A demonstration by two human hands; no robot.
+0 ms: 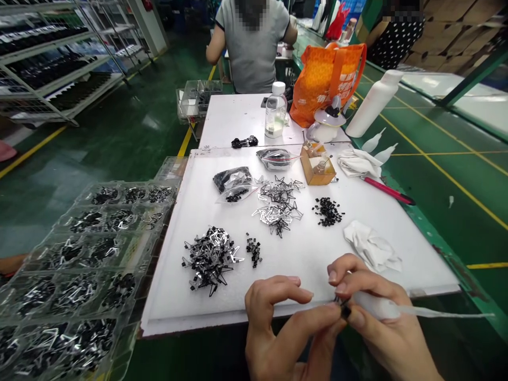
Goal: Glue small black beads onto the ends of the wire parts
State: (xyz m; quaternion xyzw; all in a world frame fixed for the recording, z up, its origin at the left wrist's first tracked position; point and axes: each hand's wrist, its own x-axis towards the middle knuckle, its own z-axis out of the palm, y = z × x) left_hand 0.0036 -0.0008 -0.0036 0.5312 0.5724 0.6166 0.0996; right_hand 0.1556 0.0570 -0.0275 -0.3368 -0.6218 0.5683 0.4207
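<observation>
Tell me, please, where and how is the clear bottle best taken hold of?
I would grip the clear bottle around its body, below the cap, coming from the left. It stands upright, its body is roughly cylindrical, and the orange bag crowds its right.

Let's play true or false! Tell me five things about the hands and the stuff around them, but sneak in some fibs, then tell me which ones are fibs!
1. The right hand has a white squeeze bottle tucked in it. True.
2. The red tool lies inside the little box. False: it lies near the table's right edge.
3. The left hand's fingertips are at a small black piece. True.
4. The clear bottle has no cap. False: a white cap sits on it.
5. A clear divided tray full of little parts is left of the table. True.
</observation>
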